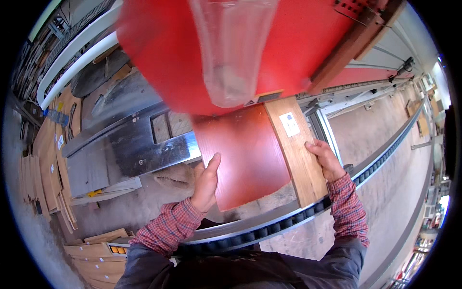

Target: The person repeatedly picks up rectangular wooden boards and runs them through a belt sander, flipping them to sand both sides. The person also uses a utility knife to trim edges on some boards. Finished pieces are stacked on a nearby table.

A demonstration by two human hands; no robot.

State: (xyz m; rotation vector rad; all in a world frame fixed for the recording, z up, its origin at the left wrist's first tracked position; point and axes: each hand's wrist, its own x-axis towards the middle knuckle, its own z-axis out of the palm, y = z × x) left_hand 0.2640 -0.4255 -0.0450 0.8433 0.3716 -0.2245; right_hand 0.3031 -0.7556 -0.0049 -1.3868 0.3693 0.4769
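Observation:
A glossy reddish-brown panel (pixel 243 159) lies in front of me, its far end under a red machine cover. Along its right side is a light-brown wooden board (pixel 296 161) with a white label on it. My left hand (pixel 206 185) is closed on the panel's left edge, thumb up and the other fingers mostly hidden. On the board's right edge my right hand (pixel 327 159) is closed, thumb on the top face and fingers out of sight. Whether the board rests on the panel or beside it, I cannot tell.
A red machine cover (pixel 159 53) with a clear plastic piece (pixel 231 53) overhangs the far side. Metal plates (pixel 139 149) stand at left. A roller rail (pixel 260 232) runs between me and the panel, bending away right. Stacked boards (pixel 91 255) are at lower left.

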